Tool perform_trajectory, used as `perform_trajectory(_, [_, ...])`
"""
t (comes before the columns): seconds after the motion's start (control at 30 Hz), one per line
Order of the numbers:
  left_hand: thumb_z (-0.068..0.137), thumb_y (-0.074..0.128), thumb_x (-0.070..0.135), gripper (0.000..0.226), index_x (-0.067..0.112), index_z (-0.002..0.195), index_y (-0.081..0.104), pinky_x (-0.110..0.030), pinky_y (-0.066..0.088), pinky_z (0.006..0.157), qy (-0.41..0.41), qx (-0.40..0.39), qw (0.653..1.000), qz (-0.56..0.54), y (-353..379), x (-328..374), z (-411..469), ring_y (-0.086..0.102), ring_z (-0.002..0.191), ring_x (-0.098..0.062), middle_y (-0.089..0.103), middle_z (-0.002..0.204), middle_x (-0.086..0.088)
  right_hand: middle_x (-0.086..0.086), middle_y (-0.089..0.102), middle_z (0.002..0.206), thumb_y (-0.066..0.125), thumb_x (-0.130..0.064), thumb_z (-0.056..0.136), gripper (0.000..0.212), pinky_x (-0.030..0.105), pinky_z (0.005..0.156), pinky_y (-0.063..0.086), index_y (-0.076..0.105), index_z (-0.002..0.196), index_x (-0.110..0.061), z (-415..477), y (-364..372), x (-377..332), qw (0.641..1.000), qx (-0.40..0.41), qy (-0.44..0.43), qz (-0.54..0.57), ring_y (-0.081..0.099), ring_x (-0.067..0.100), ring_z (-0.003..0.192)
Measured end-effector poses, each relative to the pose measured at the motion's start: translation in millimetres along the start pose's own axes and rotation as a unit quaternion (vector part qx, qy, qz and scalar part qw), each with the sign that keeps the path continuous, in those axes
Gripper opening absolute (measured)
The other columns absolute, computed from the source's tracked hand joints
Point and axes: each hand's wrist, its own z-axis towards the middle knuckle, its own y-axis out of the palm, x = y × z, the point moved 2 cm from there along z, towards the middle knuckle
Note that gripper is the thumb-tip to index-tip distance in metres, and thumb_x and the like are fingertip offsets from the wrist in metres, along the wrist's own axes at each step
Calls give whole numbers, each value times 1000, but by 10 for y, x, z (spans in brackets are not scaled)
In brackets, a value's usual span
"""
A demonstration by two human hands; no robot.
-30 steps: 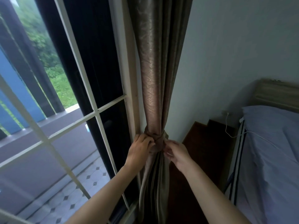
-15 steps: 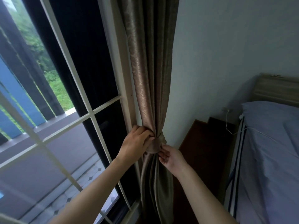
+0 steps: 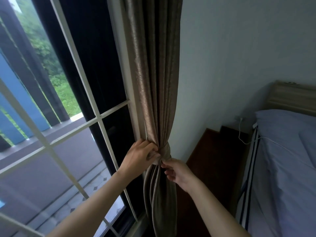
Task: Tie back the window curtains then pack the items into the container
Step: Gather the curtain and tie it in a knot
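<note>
A brown-beige curtain (image 3: 153, 79) hangs gathered at the window's right edge, cinched by a fabric tie band (image 3: 165, 153) at waist height. My left hand (image 3: 139, 156) presses against the left side of the band, fingers curled on it. My right hand (image 3: 177, 171) sits just below and right of the band, fingertips pinching its lower edge. Below the band the curtain falls in loose folds. No container or items to pack are in sight.
A white-framed grid window (image 3: 95, 115) fills the left, with a balcony outside. A dark wooden bedside table (image 3: 215, 151) stands right of the curtain. A bed with a bluish pillow (image 3: 287, 127) and a white charging cable (image 3: 242, 134) lies at the right.
The tie band now looks wrapped tighter around the curtain. My right hand has dropped from the band's front to its lower edge. My left hand stays on the band's left side.
</note>
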Motion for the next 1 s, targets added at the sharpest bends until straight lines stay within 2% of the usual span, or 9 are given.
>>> perform_trajectory(0.1, [83,70,38,26,19,98,64,-28,47,75,-45,4,999,-5,70,34,10,52,89,-15,63,92,5,0,67,81,64,-22,91,21,23,59,43,68,106,-8,10,2,-24,1000,-16,-2,11,52,11,63])
perform_trajectory(0.2, [86,68,33,18,17,94,65,-30,47,76,-88,12,996,-26,88,37,40,50,92,-16,62,93,5,1,67,80,63,-27,91,18,24,59,42,69,96,-10,4,-9,-43,1000,-19,4,5,53,12,63])
perform_trajectory(0.3, [89,64,27,11,16,90,65,-35,48,78,-63,-1,998,3,82,62,101,51,92,-19,64,94,4,4,66,76,63,-32,90,22,25,58,41,69,85,-12,81,-110,-131,995,66,-7,68,55,16,63])
perform_trajectory(0.4, [90,63,27,10,18,90,64,-36,48,80,-42,-6,999,28,83,80,110,52,91,-20,64,94,4,6,66,82,63,-30,93,20,26,60,45,66,88,-10,149,-146,-251,991,100,-2,84,57,18,71])
perform_trajectory(0.53, [89,59,31,13,20,87,65,-35,49,76,-19,9,998,59,60,71,70,55,88,-20,64,89,6,6,61,75,63,-18,92,14,24,58,43,63,80,-11,205,-110,-311,993,88,-11,84,53,16,63])
perform_trajectory(0.63, [87,66,25,5,21,86,65,-33,49,73,-6,22,998,62,26,62,35,55,86,-18,64,88,8,4,62,67,65,-24,91,18,26,58,43,66,80,-11,216,-97,-277,992,79,-17,93,54,17,63])
perform_trajectory(0.73, [86,64,25,4,21,86,65,-34,50,73,-7,27,998,58,25,43,18,54,86,-17,64,88,8,-1,57,54,66,-24,91,21,23,51,42,63,75,-12,236,-141,-254,993,48,-21,104,52,11,53])
perform_trajectory(0.9, [92,48,36,21,23,88,64,-30,46,76,-22,22,999,36,64,24,-8,50,88,-13,63,91,10,3,55,61,63,-15,93,16,21,50,45,65,80,-8,221,-220,-232,998,17,-12,66,51,11,55])
perform_trajectory(1.0, [92,50,35,19,22,89,64,-30,45,76,-38,23,999,24,94,23,-23,49,88,-11,62,91,11,4,57,66,61,-17,93,10,24,54,45,64,87,-9,238,-211,-268,998,19,-14,58,54,14,61])
